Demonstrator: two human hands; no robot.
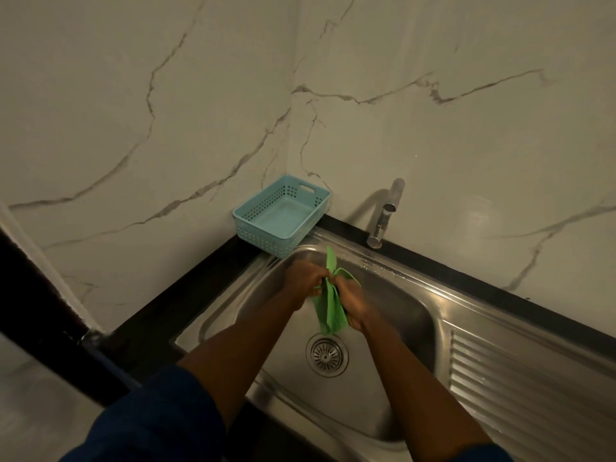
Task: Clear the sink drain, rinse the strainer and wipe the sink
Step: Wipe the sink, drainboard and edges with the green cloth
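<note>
A person is standing over a steel sink (410, 315), both hands wringing a green cloth (330, 306) above the basin. The left hand (305, 276) and right hand (353, 303) are each holding a closed grip clamped on the cloth. The strainer (327, 354) is sitting in the sink's drain, directly below the cloth. A blue basket (281, 215) is resting at the sink's far left corner, the tap (385, 213) behind the sink.

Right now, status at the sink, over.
Left hand and right hand both gripping green cloth over steel sink basin. Round metal strainer seated in drain. Nothing obstructing.
</note>
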